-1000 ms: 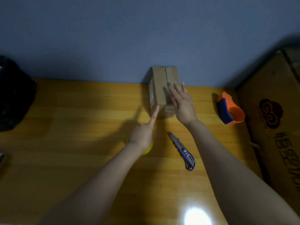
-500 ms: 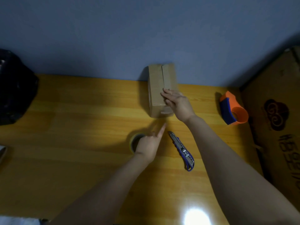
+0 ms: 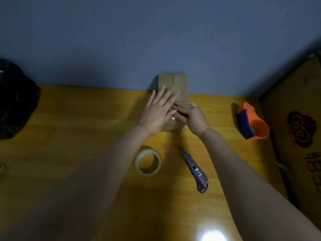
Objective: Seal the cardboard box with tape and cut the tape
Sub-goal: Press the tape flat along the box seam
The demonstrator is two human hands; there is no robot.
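A small cardboard box [image 3: 180,84] stands against the blue wall at the back of the wooden table [image 3: 86,136], its two top flaps meeting at a seam. My left hand [image 3: 159,113] lies flat on the box top, fingers spread. My right hand [image 3: 192,117] rests on the box's near right part, fingers curled against the left hand's fingertips. Clear tape glints on the box's near end between the hands. A roll of clear tape [image 3: 148,162] lies flat on the table in front of the box. A purple utility knife [image 3: 195,169] lies to the roll's right.
An orange and blue tape dispenser [image 3: 251,123] sits at the right. A large printed cardboard carton [image 3: 298,129] borders the table's right side. A black plastic bag [image 3: 15,100] fills the far left. A lamp glare [image 3: 212,236] shines near the front edge.
My left hand let go of the tape roll, which now lies uncovered on the table, and moved up flat onto the box top. My right hand stayed on the box.
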